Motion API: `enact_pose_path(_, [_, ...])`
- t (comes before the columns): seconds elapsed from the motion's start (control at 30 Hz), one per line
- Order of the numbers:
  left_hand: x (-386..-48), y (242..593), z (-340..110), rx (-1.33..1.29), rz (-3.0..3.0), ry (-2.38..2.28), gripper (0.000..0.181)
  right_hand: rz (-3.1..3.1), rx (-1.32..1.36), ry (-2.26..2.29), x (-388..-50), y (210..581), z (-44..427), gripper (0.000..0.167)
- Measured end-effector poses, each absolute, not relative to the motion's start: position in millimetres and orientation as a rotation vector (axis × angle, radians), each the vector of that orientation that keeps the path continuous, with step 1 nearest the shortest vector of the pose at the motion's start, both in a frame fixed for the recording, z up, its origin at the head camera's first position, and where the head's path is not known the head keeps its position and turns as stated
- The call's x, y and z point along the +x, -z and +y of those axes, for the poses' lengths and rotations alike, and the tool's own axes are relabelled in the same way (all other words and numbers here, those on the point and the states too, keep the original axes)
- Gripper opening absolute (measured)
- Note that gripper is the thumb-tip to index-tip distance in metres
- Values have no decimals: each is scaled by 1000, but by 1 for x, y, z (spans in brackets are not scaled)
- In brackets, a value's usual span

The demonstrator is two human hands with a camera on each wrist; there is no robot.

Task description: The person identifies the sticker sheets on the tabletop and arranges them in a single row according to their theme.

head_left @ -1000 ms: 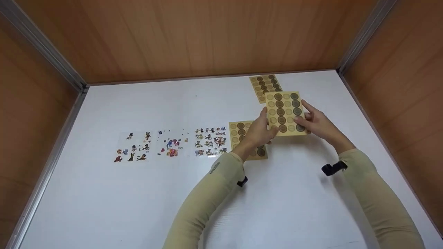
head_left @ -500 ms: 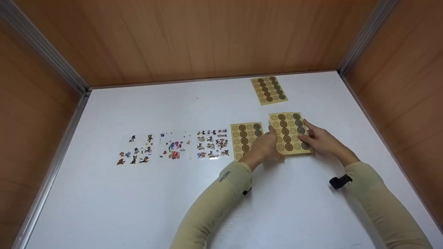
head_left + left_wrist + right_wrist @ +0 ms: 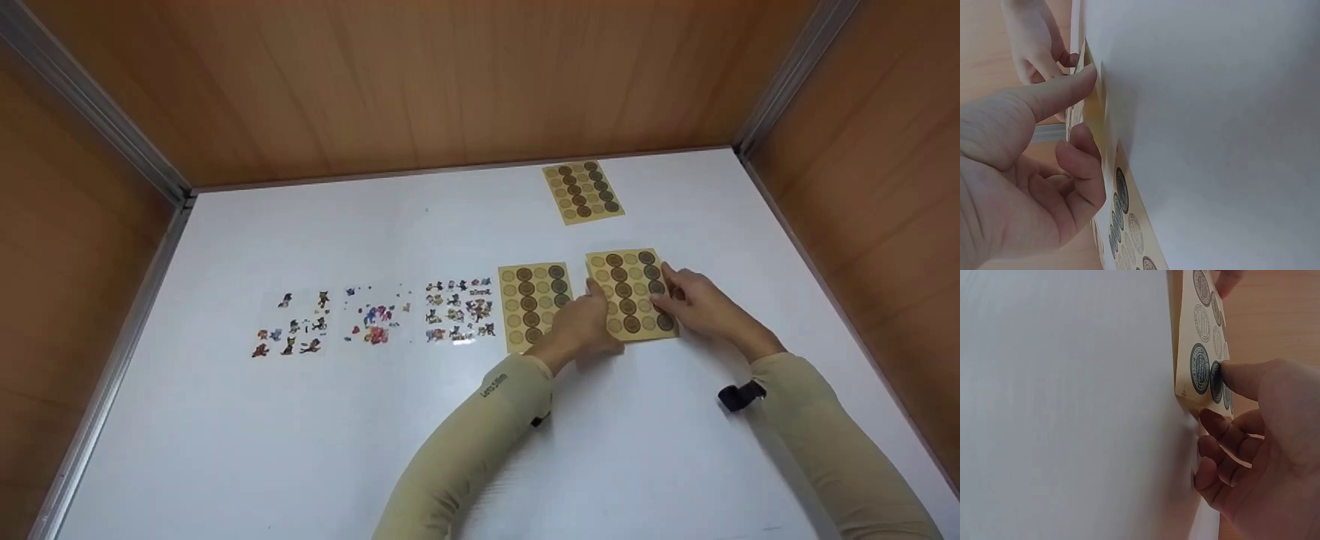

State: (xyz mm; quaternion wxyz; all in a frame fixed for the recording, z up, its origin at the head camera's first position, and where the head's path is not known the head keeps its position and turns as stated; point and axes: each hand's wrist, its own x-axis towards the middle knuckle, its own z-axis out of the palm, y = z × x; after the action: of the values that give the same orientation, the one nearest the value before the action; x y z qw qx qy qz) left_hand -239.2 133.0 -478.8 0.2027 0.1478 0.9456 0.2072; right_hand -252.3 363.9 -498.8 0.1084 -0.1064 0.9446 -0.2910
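A yellow sheet of round coin-like stickers (image 3: 624, 300) is tilted slightly off the white table, between both hands. My right hand (image 3: 701, 304) pinches its right edge, thumb on the printed face and fingers beneath; the right wrist view shows this sheet's corner (image 3: 1199, 371) raised above the table. At the left edge is my left hand (image 3: 585, 326), its thumb (image 3: 1067, 90) along the edge and its other fingers curled low beside it. A second coin sticker sheet (image 3: 529, 300) lies flat just left, partly covered by the left hand.
Another coin sticker sheet (image 3: 583, 193) lies askew near the back wall. Three clear sheets with small cartoon stickers lie in a row to the left: one (image 3: 459, 311), another (image 3: 377, 315) and the farthest (image 3: 292, 326). Wooden panels (image 3: 450, 82) enclose the white table (image 3: 300, 442).
Both hands have brought the held coin sticker sheet down and nearer, from overlapping the rear sheet to beside the flat one. In the last half second it has hardly moved.
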Motion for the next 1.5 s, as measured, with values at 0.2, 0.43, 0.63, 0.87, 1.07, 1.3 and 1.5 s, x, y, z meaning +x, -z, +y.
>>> enact_pose_path(0.2, [-238, 478, 127, 395, 2615, -630, 123, 2840, -351, 752, -254, 502, 360, 77])
enact_pose_path(0.43, [-238, 476, 121, 393, 2600, -655, 119, 2838, -405, 669, -252, 507, 358, 77])
enact_pose_path(0.63, [-240, 476, 117, 384, 2567, -688, 113, 2846, -419, 671, -252, 510, 357, 77])
enact_pose_path(0.87, [-238, 477, 116, 583, 2625, -554, 56, 2824, -522, 721, -252, 510, 357, 76])
enact_pose_path(1.07, [-237, 478, 117, 736, 2771, -325, 45, 2674, -615, 675, -252, 503, 358, 85])
enact_pose_path(1.3, [-236, 477, 115, 741, 2787, -225, 44, 2573, -563, 579, -255, 494, 354, 108])
enact_pose_path(1.5, [-235, 476, 116, 759, 2788, -121, 40, 2548, -548, 497, -258, 492, 349, 118])
